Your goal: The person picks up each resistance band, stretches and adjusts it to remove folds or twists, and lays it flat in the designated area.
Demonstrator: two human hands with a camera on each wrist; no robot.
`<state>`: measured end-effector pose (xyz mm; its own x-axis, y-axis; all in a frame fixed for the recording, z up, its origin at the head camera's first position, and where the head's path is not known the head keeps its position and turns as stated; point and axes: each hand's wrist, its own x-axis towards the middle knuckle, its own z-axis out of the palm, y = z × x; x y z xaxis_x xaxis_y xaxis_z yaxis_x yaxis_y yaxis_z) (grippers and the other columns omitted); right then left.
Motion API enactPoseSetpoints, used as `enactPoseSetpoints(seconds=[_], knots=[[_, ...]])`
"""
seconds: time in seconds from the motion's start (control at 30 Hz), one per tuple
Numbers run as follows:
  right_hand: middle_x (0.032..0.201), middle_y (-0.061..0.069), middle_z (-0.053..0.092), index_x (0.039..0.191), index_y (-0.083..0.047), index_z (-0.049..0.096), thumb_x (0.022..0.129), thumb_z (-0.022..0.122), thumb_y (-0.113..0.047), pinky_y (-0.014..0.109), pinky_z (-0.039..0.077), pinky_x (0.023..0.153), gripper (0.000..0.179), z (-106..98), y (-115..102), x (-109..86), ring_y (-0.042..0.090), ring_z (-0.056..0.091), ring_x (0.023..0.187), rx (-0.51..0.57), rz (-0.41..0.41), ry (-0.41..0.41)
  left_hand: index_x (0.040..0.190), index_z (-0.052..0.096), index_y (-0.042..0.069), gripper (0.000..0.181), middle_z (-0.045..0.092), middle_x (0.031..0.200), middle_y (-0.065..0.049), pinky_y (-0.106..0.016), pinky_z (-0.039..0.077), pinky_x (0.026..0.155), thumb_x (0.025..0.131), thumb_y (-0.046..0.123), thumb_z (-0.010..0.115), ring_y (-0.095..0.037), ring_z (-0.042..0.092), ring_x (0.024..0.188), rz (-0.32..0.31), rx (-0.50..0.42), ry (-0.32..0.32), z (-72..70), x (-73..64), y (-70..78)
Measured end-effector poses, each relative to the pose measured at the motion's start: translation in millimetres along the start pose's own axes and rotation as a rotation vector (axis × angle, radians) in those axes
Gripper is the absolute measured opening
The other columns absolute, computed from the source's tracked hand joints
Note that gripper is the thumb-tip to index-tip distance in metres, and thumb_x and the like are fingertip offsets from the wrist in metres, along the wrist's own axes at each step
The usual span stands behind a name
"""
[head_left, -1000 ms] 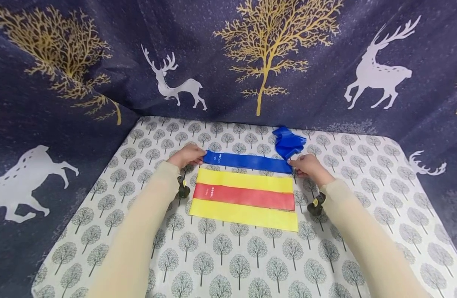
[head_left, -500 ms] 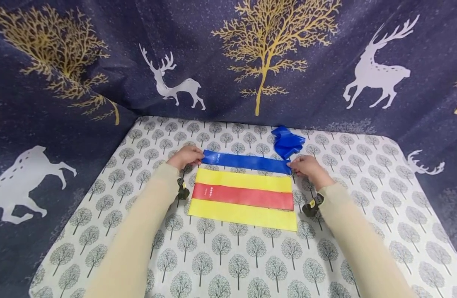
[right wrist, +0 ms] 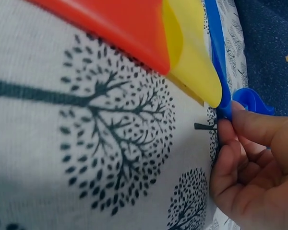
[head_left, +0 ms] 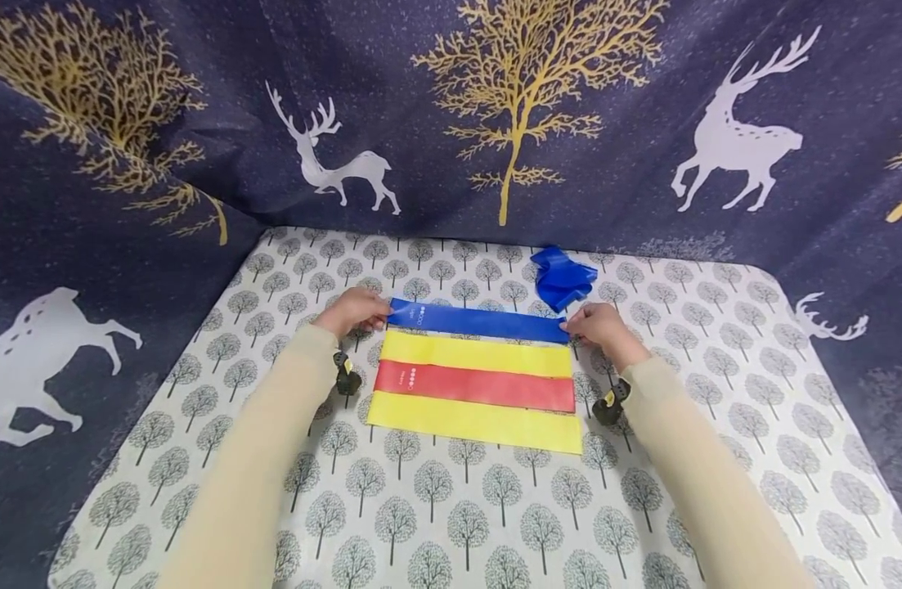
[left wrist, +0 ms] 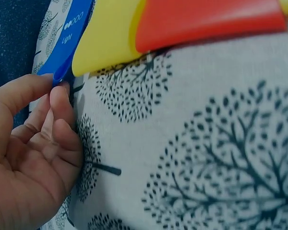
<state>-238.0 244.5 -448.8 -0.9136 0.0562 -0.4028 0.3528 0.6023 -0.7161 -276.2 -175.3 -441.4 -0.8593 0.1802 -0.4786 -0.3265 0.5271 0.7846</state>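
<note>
A blue resistance band, printed "Light" near its left end, is stretched flat behind a yellow band with a red band lying across its middle. My left hand pinches the blue band's left end between thumb and fingers; the left wrist view shows the looped end at the thumb tip. At the other end my right hand pinches the right end of the same band, and the right wrist view shows its thumb over the blue edge.
A second, crumpled blue band lies just behind the right hand. The table has a tree-patterned cloth, and a dark curtain with deer and trees hangs along its far edge.
Both hands keep hold of the blue band's ends. The band lies slightly nearer the yellow one, its right end now drawn apart from the crumpled blue band; the whole view has shifted a little.
</note>
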Motion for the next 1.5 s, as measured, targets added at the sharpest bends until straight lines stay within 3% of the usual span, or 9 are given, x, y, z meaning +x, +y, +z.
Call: enactPoseSetpoints(seconds=[0.3,0.47,0.6,0.93,1.5], knots=[[0.067,-0.008,0.051,0.084,-0.006,0.064,0.097,0.069,-0.017,0.028,0.041,0.060,0.018,-3.2,4.5,-4.9,0.012,0.044,0.062,-0.055,-0.075,-0.020,0.126,0.059,-0.010,0.033,0.061,0.073,0.004,-0.017,0.049,0.062,0.100,0.010,0.062,-0.005,0.056,0.065,-0.007,0.059,-0.042,-0.4,-2.1,0.3],[0.085,-0.001,0.067,0.086,-0.005,0.064,0.097,0.068,-0.015,0.025,0.044,0.063,0.015,-2.4,8.0,-5.5,0.009,0.050,0.069,-0.089,-0.101,0.007,0.128,0.058,-0.009,0.033,0.060,0.080,0.002,-0.017,0.050,0.065,0.102,0.011,0.058,-0.005,0.058,0.069,0.009,0.093,-0.060,0.4,-3.7,-0.6],[0.092,0.002,0.071,0.089,-0.002,0.065,0.097,0.067,-0.012,0.024,0.045,0.065,0.013,-1.8,8.7,-6.1,0.009,0.052,0.072,-0.091,-0.123,0.005,0.124,0.059,-0.007,0.029,0.060,0.082,0.002,-0.017,0.050,0.066,0.102,0.012,0.057,-0.006,0.057,0.070,0.015,0.125,-0.064,-0.2,-4.0,-2.0],[0.076,-0.007,0.058,0.085,-0.003,0.066,0.093,0.072,-0.015,0.026,0.043,0.064,0.015,-5.4,7.7,-6.7,0.011,0.049,0.071,-0.130,-0.152,-0.019,0.117,0.060,-0.005,0.023,0.060,0.077,0.004,-0.014,0.050,0.062,0.099,0.009,0.059,-0.004,0.058,0.067,0.005,0.086,-0.080,-1.6,-1.9,-1.8],[0.076,-0.003,0.051,0.089,-0.006,0.056,0.094,0.072,-0.021,0.029,0.040,0.065,0.023,-1.2,9.0,-4.3,0.016,0.046,0.072,-0.195,-0.137,-0.020,0.132,0.054,-0.010,0.038,0.061,0.080,0.002,-0.015,0.052,0.064,0.098,0.007,0.061,-0.004,0.059,0.066,0.000,0.103,-0.054,-0.2,-3.5,-2.3]])
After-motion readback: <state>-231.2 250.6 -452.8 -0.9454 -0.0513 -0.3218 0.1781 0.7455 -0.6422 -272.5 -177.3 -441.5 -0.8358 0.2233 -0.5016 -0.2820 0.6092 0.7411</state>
